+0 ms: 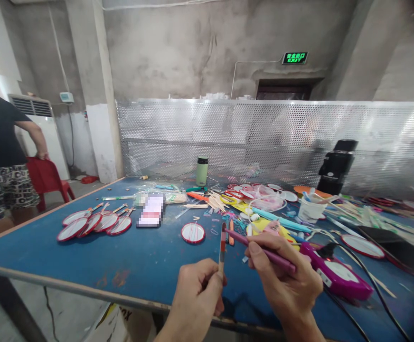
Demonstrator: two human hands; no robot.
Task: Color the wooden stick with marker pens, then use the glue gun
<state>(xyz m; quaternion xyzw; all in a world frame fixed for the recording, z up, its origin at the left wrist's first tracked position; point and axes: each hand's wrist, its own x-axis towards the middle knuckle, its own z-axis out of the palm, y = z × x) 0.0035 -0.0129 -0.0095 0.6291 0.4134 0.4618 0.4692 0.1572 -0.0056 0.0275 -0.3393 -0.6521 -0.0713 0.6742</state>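
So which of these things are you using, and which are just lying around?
In use:
- thin wooden stick with a red band, pinched in the left hand
- long purple plastic tool, held in the right hand

Lying about:
- green cylindrical bottle
- row of round red-rimmed white fans
- white plastic cup

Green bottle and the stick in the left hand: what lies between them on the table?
Head view: loose wooden sticks lie there; a red-rimmed disc sits just beside that line.
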